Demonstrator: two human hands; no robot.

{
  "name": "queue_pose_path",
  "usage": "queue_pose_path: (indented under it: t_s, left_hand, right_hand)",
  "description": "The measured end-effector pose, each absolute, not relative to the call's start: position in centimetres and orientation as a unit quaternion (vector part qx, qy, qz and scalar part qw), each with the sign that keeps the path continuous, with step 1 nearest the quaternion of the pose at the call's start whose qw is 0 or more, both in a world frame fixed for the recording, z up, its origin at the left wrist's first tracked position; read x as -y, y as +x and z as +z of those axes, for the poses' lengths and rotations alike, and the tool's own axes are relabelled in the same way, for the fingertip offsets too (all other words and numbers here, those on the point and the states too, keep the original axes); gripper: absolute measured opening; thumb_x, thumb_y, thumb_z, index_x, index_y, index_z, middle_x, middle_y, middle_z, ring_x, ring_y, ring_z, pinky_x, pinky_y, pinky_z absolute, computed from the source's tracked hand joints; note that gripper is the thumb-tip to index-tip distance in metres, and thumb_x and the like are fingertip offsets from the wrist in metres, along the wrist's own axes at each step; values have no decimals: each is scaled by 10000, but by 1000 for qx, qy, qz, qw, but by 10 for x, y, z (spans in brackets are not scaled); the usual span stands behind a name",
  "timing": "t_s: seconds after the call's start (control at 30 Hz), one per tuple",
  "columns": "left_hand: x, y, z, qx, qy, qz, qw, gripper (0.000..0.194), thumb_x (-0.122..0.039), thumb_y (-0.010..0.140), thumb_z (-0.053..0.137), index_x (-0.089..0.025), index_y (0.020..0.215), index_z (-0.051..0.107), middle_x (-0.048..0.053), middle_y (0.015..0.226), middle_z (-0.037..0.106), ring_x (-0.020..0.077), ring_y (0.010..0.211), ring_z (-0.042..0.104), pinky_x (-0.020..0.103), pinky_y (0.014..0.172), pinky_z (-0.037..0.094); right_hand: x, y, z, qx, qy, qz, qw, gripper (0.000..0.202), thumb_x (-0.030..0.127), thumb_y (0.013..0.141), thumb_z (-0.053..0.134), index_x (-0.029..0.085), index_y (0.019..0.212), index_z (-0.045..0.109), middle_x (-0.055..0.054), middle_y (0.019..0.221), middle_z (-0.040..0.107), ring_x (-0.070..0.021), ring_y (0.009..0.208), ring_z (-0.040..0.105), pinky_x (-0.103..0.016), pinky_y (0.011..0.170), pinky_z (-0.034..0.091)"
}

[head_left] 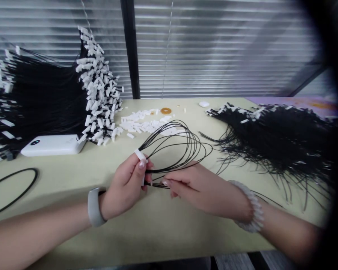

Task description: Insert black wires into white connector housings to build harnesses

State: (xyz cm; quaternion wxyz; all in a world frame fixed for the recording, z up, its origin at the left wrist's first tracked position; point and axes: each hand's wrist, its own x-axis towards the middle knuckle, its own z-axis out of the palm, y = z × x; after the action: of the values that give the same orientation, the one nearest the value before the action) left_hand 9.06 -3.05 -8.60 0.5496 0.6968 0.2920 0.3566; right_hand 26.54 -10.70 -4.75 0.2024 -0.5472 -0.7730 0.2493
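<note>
Just above the table (169, 232), near its middle, the person's left hand (126, 187) is pinching a white strip (140, 154) between thumb and fingers, and looped black wires (150, 138) are fanning out from it towards the right. The right hand (197, 187) is pinching the lower strands of these wires between thumb and index finger, its other fingers curling beneath. A grey band (95, 207) is circling the left wrist, a pale bracelet (252, 206) the right.

Beyond the hands, loose white pieces (141, 122) are lying scattered near an orange ring (166, 111). To the left, a tall stack of black wires with white ends (50, 97) is standing behind a white case (55, 145), while a black hoop (35, 175) is lying nearer. A tangled wire pile (281, 138) is spreading across the right side, and blinds (219, 48) are hanging behind.
</note>
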Motion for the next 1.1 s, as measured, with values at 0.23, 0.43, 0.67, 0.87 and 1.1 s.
queue_pose_path:
  t_s: [0.23,0.43,0.67,0.87,1.1]
  left_hand:
    - [30,91,-87,-277,720,343,536,284,-392,910,337,-170,804,480,-21,578,491,78,462,464,174,437,389]
    - [30,90,-85,-274,736,338,518,264,-363,920,323,-171,813,470,-26,587,493,79,482,466,183,468,378]
    - [31,89,-85,-276,752,316,508,260,-359,924,311,-176,832,470,-22,597,503,88,505,477,190,481,379]
    - [30,88,-88,-268,768,312,491,246,-335,930,305,-178,846,474,-23,622,495,86,530,469,190,504,386]
    - [30,86,-87,-254,780,307,482,219,-301,929,314,-176,852,477,-23,628,492,89,540,470,188,505,387]
  right_hand:
    - [107,260,-58,787,-542,214,203,232,172,852,443,173,652,559,29,580,571,-80,551,505,-193,546,340]
    - [104,258,-58,755,-551,287,212,295,198,895,372,177,669,560,45,595,604,-67,556,537,-181,560,372]
    - [105,259,-61,736,-531,353,227,231,173,861,417,179,745,617,48,618,627,-53,550,551,-156,550,400]
    - [104,260,-63,752,-517,334,234,244,241,874,423,184,776,639,45,630,621,-55,498,479,-180,534,385]
    - [103,262,-65,793,-476,282,254,233,256,870,445,188,820,662,36,667,612,-63,572,485,-196,583,374]
